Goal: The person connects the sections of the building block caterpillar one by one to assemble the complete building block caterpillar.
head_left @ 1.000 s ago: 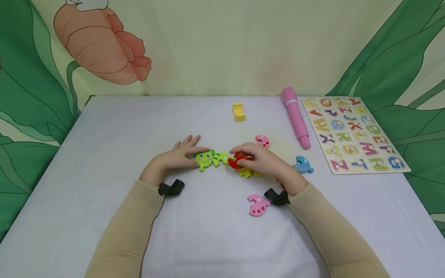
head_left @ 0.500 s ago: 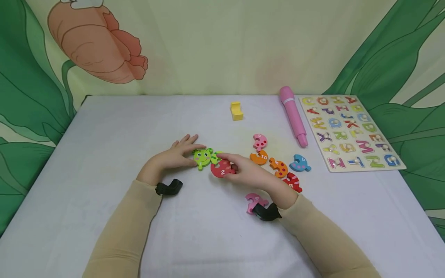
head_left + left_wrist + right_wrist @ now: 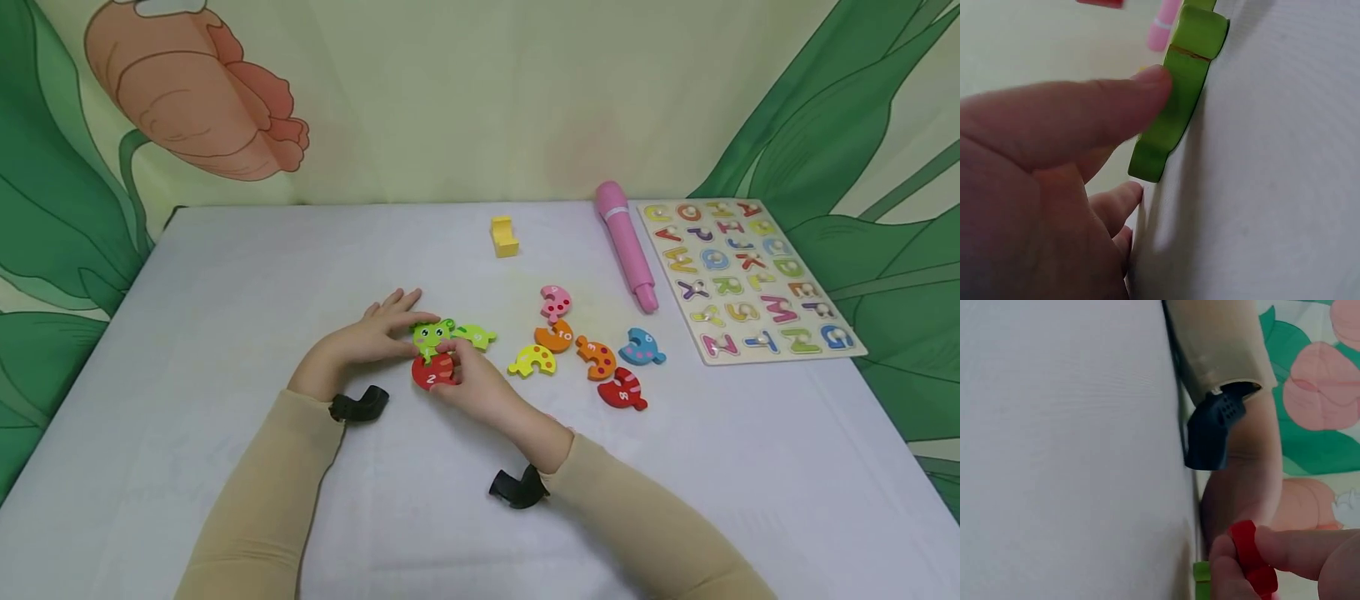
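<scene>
White table (image 3: 420, 517): work surface. Left hand (image 3: 367, 340): thumb and forefinger hold the green head piece (image 3: 429, 333) by its edges on the table, presumably against sliding. Right hand (image 3: 480, 383): pinches the red 2 piece (image 3: 429, 372) at its right end, on the head's near side — likely leaving its left side unobstructed. Right wrist view shows the red piece raised; left wrist view, a brown line (image 3: 1190, 53) across the green side — neither evident from the head view.
</scene>
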